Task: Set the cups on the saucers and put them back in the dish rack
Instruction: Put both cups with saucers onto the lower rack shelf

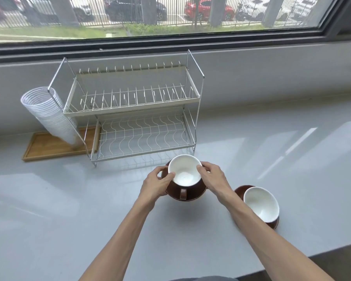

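A brown cup with a white inside [184, 171] stands on a brown saucer [198, 194], its handle facing me. My left hand [157, 184] and my right hand [212, 176] hold this set from either side, just in front of the dish rack [134, 110]. The set seems slightly lifted off the grey counter, with a shadow beneath it. A second brown cup [260, 203] sits on its own saucer [240, 191] on the counter at the right, next to my right forearm. Both tiers of the wire rack hold nothing.
A leaning stack of clear plastic cups [49, 114] rests on a wooden tray [49, 147] left of the rack. A window ledge and a window run behind. The counter's front edge drops off at the lower right [312, 258].
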The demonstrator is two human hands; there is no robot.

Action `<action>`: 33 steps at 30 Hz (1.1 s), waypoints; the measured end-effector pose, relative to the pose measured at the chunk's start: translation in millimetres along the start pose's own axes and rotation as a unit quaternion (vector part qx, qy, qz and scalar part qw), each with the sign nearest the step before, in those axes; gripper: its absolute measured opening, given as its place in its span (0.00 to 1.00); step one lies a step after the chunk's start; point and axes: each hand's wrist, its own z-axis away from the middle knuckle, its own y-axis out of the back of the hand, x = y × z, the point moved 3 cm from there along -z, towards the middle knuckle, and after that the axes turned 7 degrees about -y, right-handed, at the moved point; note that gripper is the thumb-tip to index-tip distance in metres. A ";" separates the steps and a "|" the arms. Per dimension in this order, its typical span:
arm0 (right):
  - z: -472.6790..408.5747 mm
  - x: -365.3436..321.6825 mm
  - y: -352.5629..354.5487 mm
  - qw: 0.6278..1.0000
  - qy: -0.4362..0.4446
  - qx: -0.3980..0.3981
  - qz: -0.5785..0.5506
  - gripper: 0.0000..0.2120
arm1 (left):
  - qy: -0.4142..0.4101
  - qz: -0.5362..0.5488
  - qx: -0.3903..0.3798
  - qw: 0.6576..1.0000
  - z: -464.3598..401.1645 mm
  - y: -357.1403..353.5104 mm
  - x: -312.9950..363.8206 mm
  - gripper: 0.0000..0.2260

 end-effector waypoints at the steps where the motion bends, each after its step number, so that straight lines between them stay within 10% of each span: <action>1: -2.4 -7.4 -0.8 1.000 0.006 -0.002 0.003 0.14 | -0.004 0.002 0.005 1.000 -1.6 4.1 4.3 0.18; 33: -166.6 -133.3 -51.4 0.997 0.052 -0.012 0.048 0.15 | 0.019 0.072 0.096 0.993 -167.9 54.7 66.7 0.17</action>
